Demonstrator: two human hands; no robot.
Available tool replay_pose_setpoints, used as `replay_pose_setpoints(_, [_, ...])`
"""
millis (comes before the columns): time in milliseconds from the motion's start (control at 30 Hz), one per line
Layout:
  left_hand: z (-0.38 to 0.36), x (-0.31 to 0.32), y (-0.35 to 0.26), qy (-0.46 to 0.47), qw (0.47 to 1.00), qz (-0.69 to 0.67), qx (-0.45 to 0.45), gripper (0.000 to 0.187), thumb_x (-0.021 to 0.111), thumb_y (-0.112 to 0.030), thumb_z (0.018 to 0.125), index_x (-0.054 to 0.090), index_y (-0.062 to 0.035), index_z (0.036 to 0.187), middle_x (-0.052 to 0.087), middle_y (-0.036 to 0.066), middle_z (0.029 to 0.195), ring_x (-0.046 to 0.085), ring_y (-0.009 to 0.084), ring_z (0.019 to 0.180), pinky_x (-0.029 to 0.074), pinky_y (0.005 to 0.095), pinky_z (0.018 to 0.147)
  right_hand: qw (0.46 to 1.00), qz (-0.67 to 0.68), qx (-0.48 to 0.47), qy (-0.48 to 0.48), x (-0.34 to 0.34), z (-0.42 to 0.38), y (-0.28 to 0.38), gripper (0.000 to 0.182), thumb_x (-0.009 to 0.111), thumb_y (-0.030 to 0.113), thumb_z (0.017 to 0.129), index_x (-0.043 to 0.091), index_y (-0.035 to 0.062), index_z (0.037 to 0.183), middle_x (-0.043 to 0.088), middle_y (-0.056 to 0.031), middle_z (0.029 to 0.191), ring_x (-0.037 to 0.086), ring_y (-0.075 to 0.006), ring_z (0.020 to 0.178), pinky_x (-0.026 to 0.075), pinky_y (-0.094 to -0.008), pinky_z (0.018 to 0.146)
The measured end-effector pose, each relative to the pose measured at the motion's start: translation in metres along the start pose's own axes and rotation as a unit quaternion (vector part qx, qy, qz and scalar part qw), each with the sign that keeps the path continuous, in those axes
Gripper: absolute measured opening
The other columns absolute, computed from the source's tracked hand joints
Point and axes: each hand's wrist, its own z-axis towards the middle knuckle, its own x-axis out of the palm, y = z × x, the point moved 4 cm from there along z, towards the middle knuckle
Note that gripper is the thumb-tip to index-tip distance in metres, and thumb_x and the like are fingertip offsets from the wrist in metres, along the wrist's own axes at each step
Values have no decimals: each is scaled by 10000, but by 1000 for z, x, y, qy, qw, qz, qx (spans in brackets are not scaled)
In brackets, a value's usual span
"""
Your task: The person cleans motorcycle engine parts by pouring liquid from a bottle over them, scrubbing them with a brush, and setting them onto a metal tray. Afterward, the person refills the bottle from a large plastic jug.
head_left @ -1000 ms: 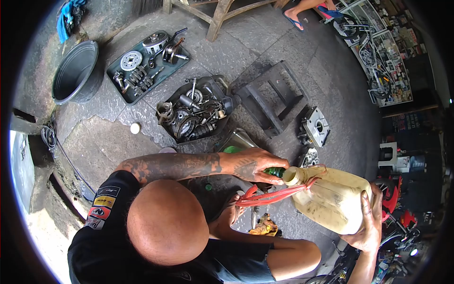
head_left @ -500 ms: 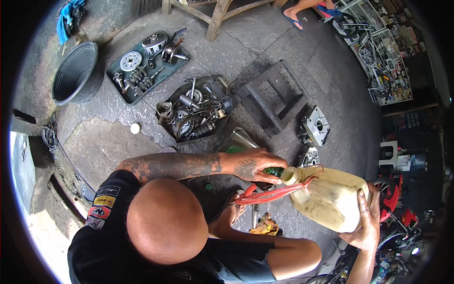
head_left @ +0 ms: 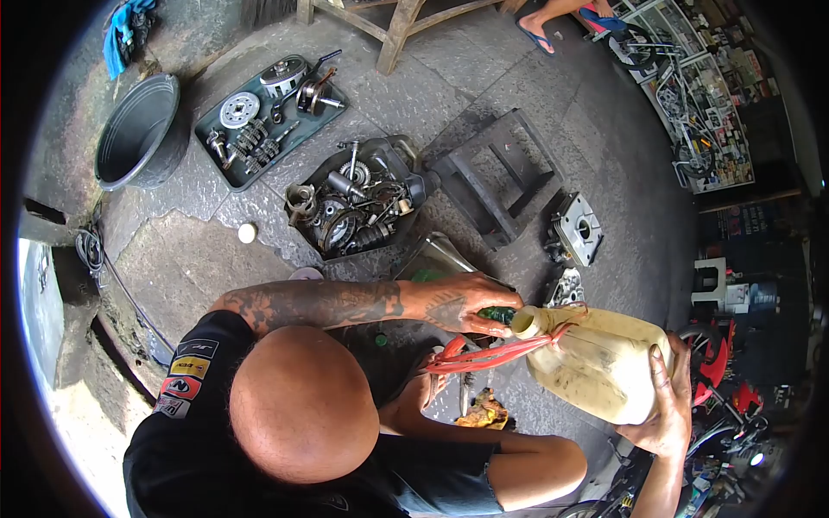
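Note:
My left hand [head_left: 473,302] is closed round the neck of a green bottle [head_left: 498,314]; the bottle's body is mostly hidden below the hand. Right against the bottle's end is the open mouth of a cloudy, stained plastic jerrycan [head_left: 596,358], lying tilted with its base to the right. My right hand [head_left: 663,401] grips the jerrycan at that base, thumb along its side. A red strap [head_left: 488,354] is tied near the jerrycan's neck and trails left to a bare foot [head_left: 429,371]. A small green cap [head_left: 381,341] lies on the floor.
An oily pan [head_left: 298,235] of engine parts stands near a tray [head_left: 207,154] of gears. Around them are a black tub [head_left: 173,129], a metal frame [head_left: 518,211] and an engine casing [head_left: 577,229]. A head [head_left: 304,404] fills the lower left. Another person's foot [head_left: 537,36] shows at the top.
My left hand and the bottle have shifted slightly left. The jerrycan's mouth has moved a little the same way and stays beside the bottle. My right hand keeps its grip.

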Motion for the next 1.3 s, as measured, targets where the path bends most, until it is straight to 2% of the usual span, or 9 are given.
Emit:
replay_pose_setpoints(267, [-2,-1,2,22,999,-7,-40,419,587,-408,959,561,-29,1135,601,182,874,605,328,812,451,451,721,1000,-4,4,10,2,2,-1,1302,867,129,273,408,276,1482,423,-273,1360,505,-461,1172,440,-539,902])
replay_pose_setpoints(333, [-1,-1,3,-6,1000,-16,2,391,601,-381,956,562,-29,1122,591,176,852,600,321,783,452,441,707,1000,-2,5,10,3,1,-2,1308,863,125,268,405,277,1484,422,-273,1362,502,-462,1177,440,-540,902])
replay_pose_setpoints(867, [-3,0,9,-4,1000,-21,-4,377,610,-372,954,558,-39,1124,604,147,841,601,278,747,452,407,669,1000,0,16,16,5,-1,-7,1299,854,118,281,398,272,1488,407,-275,1379,486,-472,1197,447,-553,931])
replay_pose_setpoints(933, [-3,0,10,40,996,-51,-64,409,637,-362,932,590,-22,1153,640,157,1039,634,323,987,486,425,826,1000,-2,17,15,4,0,-6,1297,853,115,281,400,271,1487,407,-273,1380,485,-473,1197,448,-551,933])
replay_pose_setpoints(967, [-4,2,12,39,996,-51,-64,409,637,-362,932,590,-22,1153,640,157,1039,634,323,987,486,425,826,1000,0,14,15,4,0,-6,1295,853,111,281,403,270,1485,408,-270,1378,485,-472,1197,449,-550,934])
replay_pose_setpoints(1033, [-3,1,11,-4,1000,-27,-2,371,616,-363,955,552,-45,1137,597,136,827,589,252,728,449,392,665,1000,1,11,15,3,1,-5,1292,852,108,281,406,268,1484,409,-267,1377,486,-472,1197,450,-549,935])
replay_pose_setpoints(1167, [-3,0,10,-4,999,-41,-5,376,618,-363,953,553,-43,1140,602,138,837,590,255,729,449,393,666,1000,-2,13,20,4,0,-6,1285,853,107,287,408,264,1482,411,-265,1372,488,-467,1194,453,-550,931])
replay_pose_setpoints(1233, [-3,-2,6,32,996,-48,-69,371,648,-318,932,589,-16,1139,640,150,1031,635,306,978,486,418,820,1000,0,11,19,5,0,-6,1284,856,110,290,405,262,1482,412,-264,1371,488,-467,1193,454,-549,930])
replay_pose_setpoints(1300, [-4,-1,8,31,996,-53,-67,367,650,-314,931,588,-17,1137,639,148,1024,634,306,976,485,418,819,1000,-6,10,19,5,1,-6,1281,861,114,299,400,259,1485,411,-265,1370,488,-465,1192,456,-549,925])
